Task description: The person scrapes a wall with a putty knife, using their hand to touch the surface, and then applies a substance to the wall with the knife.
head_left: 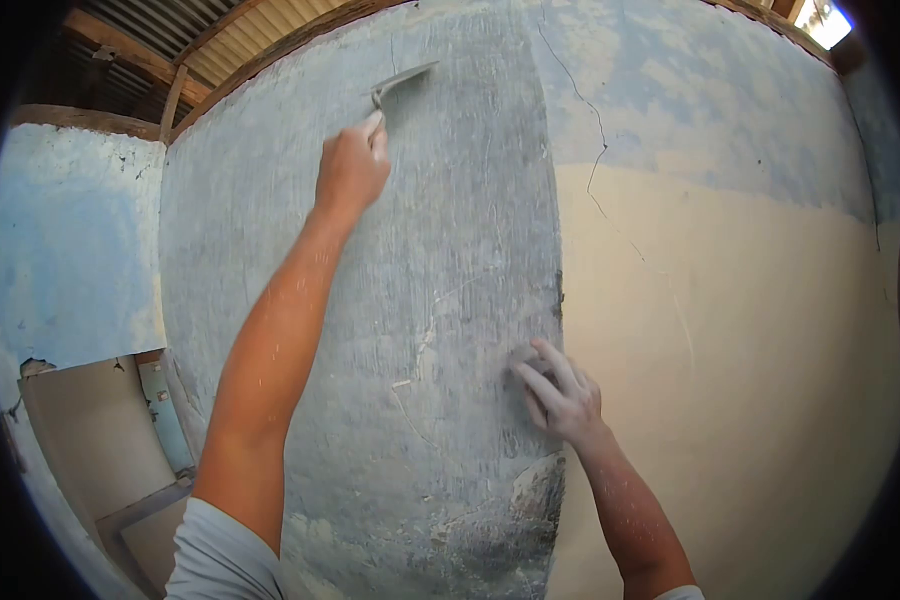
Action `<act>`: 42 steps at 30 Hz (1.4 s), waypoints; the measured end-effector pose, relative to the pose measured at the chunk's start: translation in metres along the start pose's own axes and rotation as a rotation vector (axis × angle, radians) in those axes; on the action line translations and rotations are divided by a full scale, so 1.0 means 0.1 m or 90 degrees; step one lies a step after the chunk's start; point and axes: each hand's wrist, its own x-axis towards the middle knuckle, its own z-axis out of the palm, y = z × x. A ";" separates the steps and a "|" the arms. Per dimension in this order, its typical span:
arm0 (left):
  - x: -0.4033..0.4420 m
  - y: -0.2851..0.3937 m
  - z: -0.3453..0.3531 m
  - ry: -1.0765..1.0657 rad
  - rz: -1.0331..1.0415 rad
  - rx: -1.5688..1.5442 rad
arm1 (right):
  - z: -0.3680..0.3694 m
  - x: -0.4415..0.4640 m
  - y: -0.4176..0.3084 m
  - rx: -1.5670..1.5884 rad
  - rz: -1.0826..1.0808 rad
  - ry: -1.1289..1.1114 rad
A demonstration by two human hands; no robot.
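Observation:
High on the grey wall [450, 220], my left hand [353, 168] is closed around the pale handle of a trowel [405, 76]. The trowel's thin blade lies nearly edge-on to me, close to the wall, with a bent metal neck below it. Whether the whole blade touches the surface I cannot tell. Lower down, my right hand [562, 398] rests against the wall near the border between grey and cream. Its fingers are partly bent, apart and coated in whitish dust. A dark shadow lies beside the fingertips, and the palm side is hidden.
A cream-painted section [710, 300] with a long crack adjoins the grey surface on the right. Patchy rough plaster [535, 495] shows low down. On the left are a blue wall [70, 250] and an opening [100, 430]. Wooden beams [130, 52] and corrugated roofing are overhead.

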 end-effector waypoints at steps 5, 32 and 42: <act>0.64 0.11 0.08 -0.040 -0.038 0.153 | 0.06 0.00 0.11 -0.036 -0.050 0.004; 1.17 0.20 0.09 -0.085 0.138 0.275 | 0.06 -0.04 0.15 -0.031 -0.071 -0.006; 0.86 0.25 0.03 -0.081 0.124 0.272 | 0.08 -0.03 0.12 -0.025 -0.072 0.020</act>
